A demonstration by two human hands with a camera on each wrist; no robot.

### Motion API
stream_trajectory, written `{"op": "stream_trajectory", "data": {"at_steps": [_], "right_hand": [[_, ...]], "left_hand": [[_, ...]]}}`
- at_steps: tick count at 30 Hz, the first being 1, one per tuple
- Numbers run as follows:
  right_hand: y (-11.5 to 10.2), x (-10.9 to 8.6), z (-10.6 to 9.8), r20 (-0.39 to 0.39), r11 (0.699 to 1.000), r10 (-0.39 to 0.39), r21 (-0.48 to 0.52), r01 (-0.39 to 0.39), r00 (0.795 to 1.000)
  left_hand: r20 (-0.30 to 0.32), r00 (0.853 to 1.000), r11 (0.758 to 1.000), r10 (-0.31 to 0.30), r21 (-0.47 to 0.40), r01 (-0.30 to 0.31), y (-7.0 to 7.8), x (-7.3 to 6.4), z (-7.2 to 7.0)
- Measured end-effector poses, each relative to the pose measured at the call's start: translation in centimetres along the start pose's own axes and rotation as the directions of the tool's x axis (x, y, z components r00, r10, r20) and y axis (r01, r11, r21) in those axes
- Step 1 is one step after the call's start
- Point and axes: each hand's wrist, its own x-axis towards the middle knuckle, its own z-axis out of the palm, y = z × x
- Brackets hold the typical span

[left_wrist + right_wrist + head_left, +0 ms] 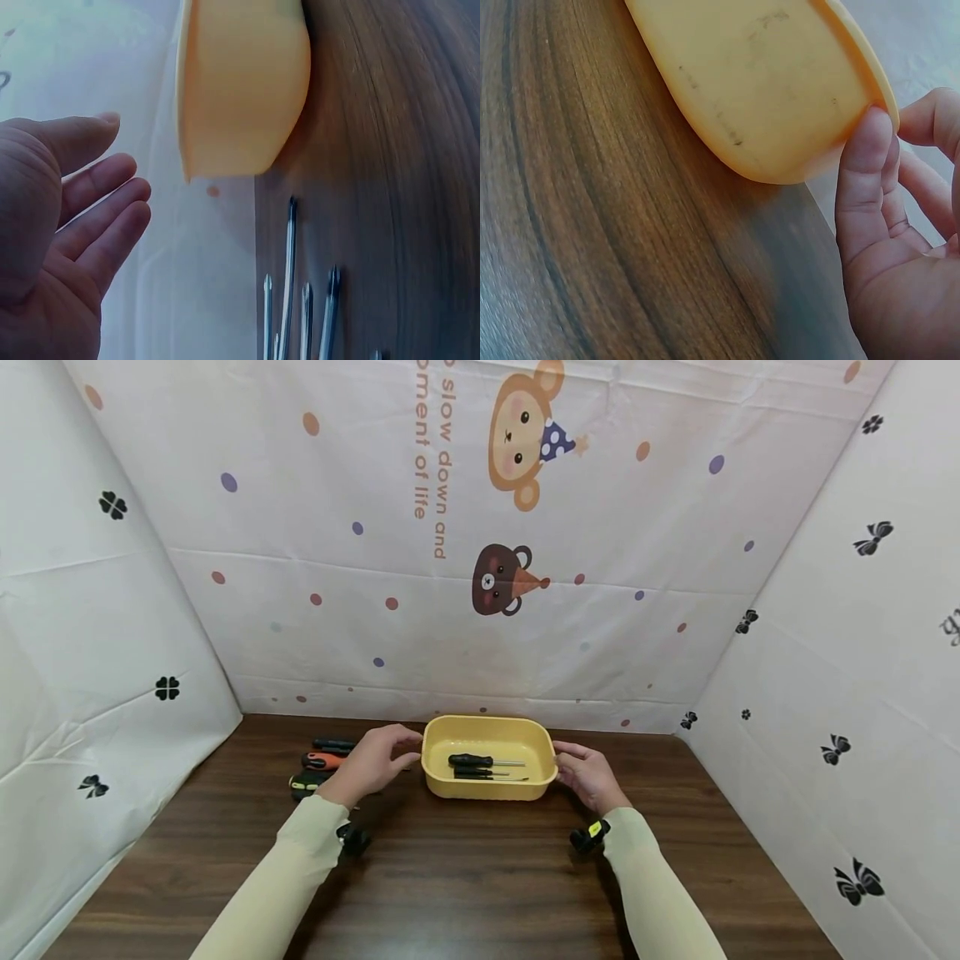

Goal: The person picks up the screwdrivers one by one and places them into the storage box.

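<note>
A yellow plastic tub (487,789) sits on the dark wooden table near its back edge. Inside it lie black-handled screwdrivers (471,761), shafts pointing right. At the tub's right end, my right hand (588,777) pinches the rim; the right wrist view shows fingertips (870,135) against the outer wall and the thumb at the lip. My left hand (372,764) hovers beside the tub's left end, fingers relaxed, and a gap parts it from the wall (240,90) in the left wrist view. It holds nothing.
Left of the tub, partly behind my left hand, lie more screwdrivers with orange (322,762), black (333,745) and yellow-black (303,783) handles. Their metal shafts (290,262) point toward the tub. Printed white cloth (337,635) stands behind the table and along both sides.
</note>
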Motion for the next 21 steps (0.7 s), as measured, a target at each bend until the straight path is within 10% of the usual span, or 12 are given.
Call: {"op": "stream_trajectory", "data": {"at_steps": [21], "right_hand": [[-0.2, -0.2, 0.5, -0.034, 1.0, 0.0, 0.0, 0.0, 0.999]], "left_hand": [[-0.018, 1.0, 1.0, 0.002, -0.003, -0.002, -3.8, -4.9, -2.2]]}}
